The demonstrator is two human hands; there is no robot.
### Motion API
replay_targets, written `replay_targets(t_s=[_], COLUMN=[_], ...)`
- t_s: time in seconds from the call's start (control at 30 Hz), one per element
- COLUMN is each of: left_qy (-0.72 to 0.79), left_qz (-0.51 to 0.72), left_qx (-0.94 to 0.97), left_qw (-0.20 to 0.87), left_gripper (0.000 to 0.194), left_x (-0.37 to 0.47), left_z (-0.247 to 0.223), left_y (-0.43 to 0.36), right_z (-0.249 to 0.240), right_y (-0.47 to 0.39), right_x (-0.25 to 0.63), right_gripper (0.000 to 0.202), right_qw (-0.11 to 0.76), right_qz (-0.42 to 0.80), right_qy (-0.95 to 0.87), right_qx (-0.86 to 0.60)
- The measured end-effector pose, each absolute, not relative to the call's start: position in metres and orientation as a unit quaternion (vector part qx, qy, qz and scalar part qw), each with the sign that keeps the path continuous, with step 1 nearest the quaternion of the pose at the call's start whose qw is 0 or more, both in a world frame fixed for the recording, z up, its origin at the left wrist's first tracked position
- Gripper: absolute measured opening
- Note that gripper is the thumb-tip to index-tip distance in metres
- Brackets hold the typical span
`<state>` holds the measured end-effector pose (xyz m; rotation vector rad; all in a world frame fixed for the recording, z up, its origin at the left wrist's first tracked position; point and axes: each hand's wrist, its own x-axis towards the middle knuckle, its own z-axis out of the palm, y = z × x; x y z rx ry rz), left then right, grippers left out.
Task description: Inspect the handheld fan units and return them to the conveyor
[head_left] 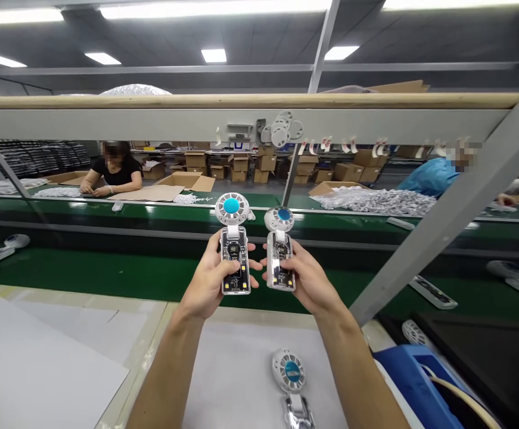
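My left hand (208,280) holds a small handheld fan (234,241) upright, with a white round head, a blue centre and a clear handle showing a lit display. My right hand (306,277) grips a second fan of the same kind (280,247), its head slightly smaller in view and turned a little. Both fans are raised side by side above the green conveyor belt (107,271). A third fan (291,384) lies flat on the white work surface (236,369) between my forearms.
More fans lie on the belt at the left (9,245) and right (433,292). A blue bin (413,372) sits at lower right. A grey diagonal frame bar (447,208) crosses on the right. Two people work across the belt, among cardboard boxes (266,164) and heaps of white parts (375,199).
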<state>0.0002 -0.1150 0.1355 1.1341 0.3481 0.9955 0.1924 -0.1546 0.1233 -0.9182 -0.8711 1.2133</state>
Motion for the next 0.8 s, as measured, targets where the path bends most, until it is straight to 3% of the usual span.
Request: replay_targets(t_s=[0.17, 0.8], left_qy=[0.13, 0.154], left_qz=[0.466, 0.461], left_qx=[0.526, 0.538], left_qw=[0.7, 0.689], left_gripper=[0.059, 0.061], left_x=[0.008, 0.018], left_z=[0.135, 0.126], left_y=[-0.121, -0.12], right_z=[0.126, 0.131], right_y=[-0.162, -0.166], right_x=[0.191, 0.199], right_gripper=[0.067, 0.067], right_qw=[0.666, 0.656], right_qz=[0.475, 0.417], right_qy=[-0.429, -0.513], right_qx=[-0.382, -0.363])
